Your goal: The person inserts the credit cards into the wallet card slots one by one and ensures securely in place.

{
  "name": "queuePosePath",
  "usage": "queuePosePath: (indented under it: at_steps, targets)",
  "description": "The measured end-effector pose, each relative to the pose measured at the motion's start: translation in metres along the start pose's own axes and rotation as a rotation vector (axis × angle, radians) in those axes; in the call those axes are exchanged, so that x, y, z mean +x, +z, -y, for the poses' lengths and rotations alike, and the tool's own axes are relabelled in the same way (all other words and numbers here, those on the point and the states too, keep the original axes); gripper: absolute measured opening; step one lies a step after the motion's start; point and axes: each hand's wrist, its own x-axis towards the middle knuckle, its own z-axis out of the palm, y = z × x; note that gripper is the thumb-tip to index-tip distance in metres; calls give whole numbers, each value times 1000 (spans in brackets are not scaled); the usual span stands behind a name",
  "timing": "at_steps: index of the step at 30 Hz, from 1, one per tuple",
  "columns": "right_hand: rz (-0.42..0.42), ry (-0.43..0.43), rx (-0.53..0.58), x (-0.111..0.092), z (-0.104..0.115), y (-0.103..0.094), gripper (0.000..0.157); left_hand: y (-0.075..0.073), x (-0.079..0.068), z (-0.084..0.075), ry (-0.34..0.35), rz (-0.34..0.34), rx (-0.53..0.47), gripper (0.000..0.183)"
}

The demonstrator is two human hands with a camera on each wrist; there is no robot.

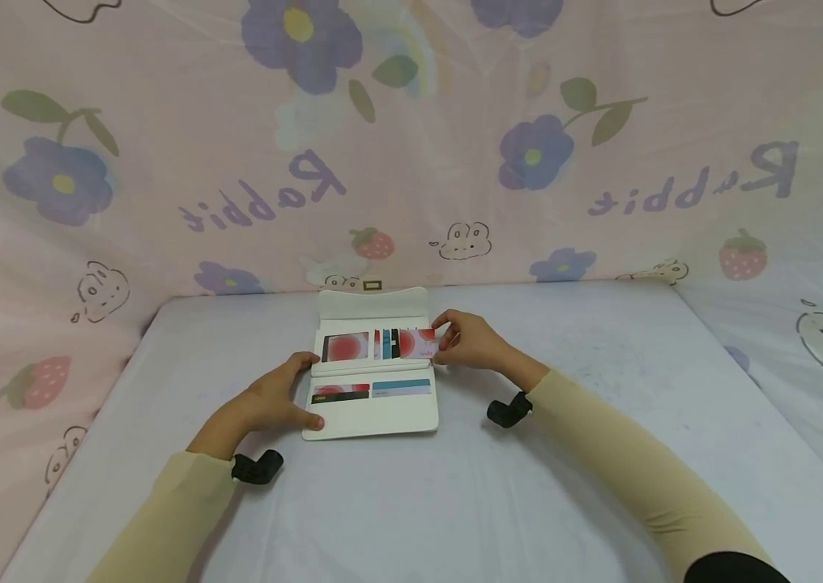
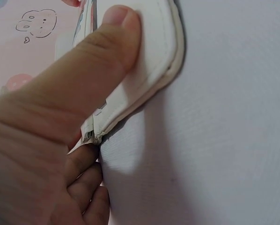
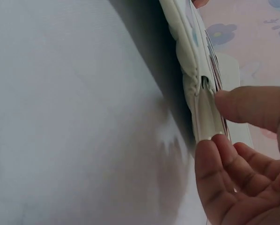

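Observation:
A white wallet (image 1: 371, 423) lies unfolded at the table's far middle, its top flap (image 1: 373, 305) tipped back. My left hand (image 1: 266, 401) grips its left side; in the left wrist view the thumb (image 2: 116, 37) presses on the near panel while the other fingers curl by the edge. At the right side, my right hand (image 1: 475, 342) pinches the edge of a red-and-white card (image 1: 419, 343), which overlaps blue and black cards. Close up, the right thumb (image 3: 243, 105) meets the wallet's side, fingertips just below. Another red card (image 1: 346, 346) sits behind the left window.
Two pockets on the near panel hold a black-and-red card (image 1: 340, 394) and a blue-and-lilac card (image 1: 401, 388). A white cloth covers the table (image 1: 397, 518). Behind it hangs a pink curtain (image 1: 426, 178) printed with flowers and rabbits. Each wrist wears a black camera.

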Motion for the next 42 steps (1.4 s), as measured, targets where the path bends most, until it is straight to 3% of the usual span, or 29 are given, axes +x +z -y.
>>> queuePosePath:
  at_steps: [11, 29, 42]
  targets:
    - [-27, -25, -46, 0, -3, 2, 49, 1, 1, -1, -31, 5, -17, 114]
    - [-37, -113, -109, 6, -1, 2, 46, 0, 0, -2, -11, 2, -6, 112]
    - [-19, -132, -115, 12, 3, 7, 45, 0, -1, -4, -7, 0, 1, 111]
